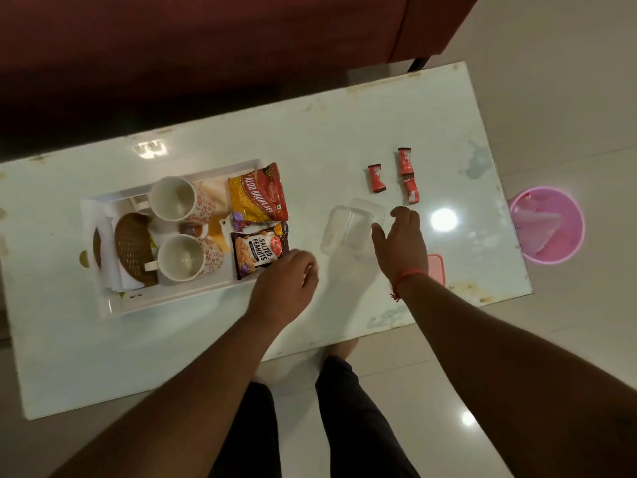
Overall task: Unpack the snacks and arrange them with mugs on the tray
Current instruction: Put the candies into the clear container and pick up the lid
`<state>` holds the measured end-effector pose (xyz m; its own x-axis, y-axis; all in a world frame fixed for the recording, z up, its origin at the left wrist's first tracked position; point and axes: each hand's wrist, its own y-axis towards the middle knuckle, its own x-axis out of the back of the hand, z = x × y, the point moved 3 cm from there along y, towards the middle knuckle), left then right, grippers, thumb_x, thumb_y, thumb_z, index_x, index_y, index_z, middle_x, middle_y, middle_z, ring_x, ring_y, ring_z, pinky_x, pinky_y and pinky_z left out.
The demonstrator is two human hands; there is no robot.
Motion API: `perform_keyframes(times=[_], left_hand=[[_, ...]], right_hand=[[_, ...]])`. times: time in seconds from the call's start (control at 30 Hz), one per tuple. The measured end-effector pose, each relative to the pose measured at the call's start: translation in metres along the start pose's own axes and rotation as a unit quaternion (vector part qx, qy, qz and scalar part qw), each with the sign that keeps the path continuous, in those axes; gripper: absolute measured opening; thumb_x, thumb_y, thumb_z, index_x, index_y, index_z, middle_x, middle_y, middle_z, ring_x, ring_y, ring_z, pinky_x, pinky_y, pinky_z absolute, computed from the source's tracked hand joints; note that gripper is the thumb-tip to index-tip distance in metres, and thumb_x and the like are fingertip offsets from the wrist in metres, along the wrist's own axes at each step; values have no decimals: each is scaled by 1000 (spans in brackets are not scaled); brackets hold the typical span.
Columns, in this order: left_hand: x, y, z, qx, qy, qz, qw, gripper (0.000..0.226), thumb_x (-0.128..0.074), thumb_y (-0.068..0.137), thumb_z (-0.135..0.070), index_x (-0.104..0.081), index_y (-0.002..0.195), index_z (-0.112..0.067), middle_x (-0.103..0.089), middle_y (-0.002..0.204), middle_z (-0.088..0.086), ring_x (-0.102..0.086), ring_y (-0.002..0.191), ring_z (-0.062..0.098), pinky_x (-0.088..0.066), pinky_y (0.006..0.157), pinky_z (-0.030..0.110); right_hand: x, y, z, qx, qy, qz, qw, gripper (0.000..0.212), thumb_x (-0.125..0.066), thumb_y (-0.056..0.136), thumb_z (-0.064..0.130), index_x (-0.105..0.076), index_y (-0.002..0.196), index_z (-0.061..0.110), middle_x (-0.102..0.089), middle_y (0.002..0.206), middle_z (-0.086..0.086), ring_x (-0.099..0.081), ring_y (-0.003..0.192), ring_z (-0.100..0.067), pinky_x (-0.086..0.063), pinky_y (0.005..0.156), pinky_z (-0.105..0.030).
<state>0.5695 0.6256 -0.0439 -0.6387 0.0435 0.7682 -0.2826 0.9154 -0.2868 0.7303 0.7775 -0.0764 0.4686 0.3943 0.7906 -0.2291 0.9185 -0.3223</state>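
A white tray [172, 298] on the table holds two patterned mugs [174, 199] [182, 257], brown woven coasters [133, 248], a yellow Aloo Bhujia packet [256, 193] and a Salted Peanuts packet [256, 251]. My left hand [286, 284] hovers just right of the peanuts packet, fingers curled, and I cannot see anything in it. My right hand [401, 241] rests open beside a clear empty plastic container [350, 225], its thumb at the container's right edge. Three small red chocolate bars [376, 178] [405, 162] [411, 190] lie on the table beyond the container.
The white glossy table [344, 132] has its near edge by my legs. A pink lid [436, 269] lies partly hidden behind my right wrist. A pink bin [546, 225] stands on the floor at the right. A dark red sofa [206, 46] runs along the far side.
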Motion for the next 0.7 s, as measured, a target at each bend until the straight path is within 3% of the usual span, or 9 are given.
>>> perform_keyframes(times=[0.07,0.13,0.27,0.47,0.7], left_hand=[[-11,32,-25,42,-81,-8,996,24,-54,95,-22,-59,117,-14,-60,116,5,-65,97,21,-54,79,36],[-21,60,-40,130,-141,19,981,41,-50,98,-21,-46,139,-16,-48,140,8,-56,121,23,-50,98,41],[-29,96,-53,244,-217,64,943,54,-41,101,-13,-28,152,-17,-33,158,6,-35,143,25,-33,115,38],[-25,111,-46,287,-247,24,925,55,-36,100,-5,-31,152,-22,-39,154,4,-38,140,27,-37,113,38],[-29,109,-38,302,-305,5,903,55,-40,98,-3,-32,148,-25,-47,146,4,-48,128,25,-41,89,25]], right_hand=[[-5,3,-3,-31,38,19,999,39,-56,96,26,-44,129,9,-48,131,-9,-60,107,-28,-50,89,-38],[-9,8,-1,-48,64,36,996,37,-55,96,18,-44,130,10,-51,131,-9,-60,109,-25,-48,89,-34],[-12,21,11,-34,71,46,996,35,-49,95,6,-48,129,12,-58,124,-9,-61,106,-25,-49,92,-36],[-15,51,27,12,67,30,997,33,-51,97,7,-53,129,16,-61,123,-4,-62,107,-21,-50,95,-34],[-19,61,29,39,48,35,997,37,-52,95,3,-55,128,18,-63,120,-2,-61,103,-16,-47,86,-27]])
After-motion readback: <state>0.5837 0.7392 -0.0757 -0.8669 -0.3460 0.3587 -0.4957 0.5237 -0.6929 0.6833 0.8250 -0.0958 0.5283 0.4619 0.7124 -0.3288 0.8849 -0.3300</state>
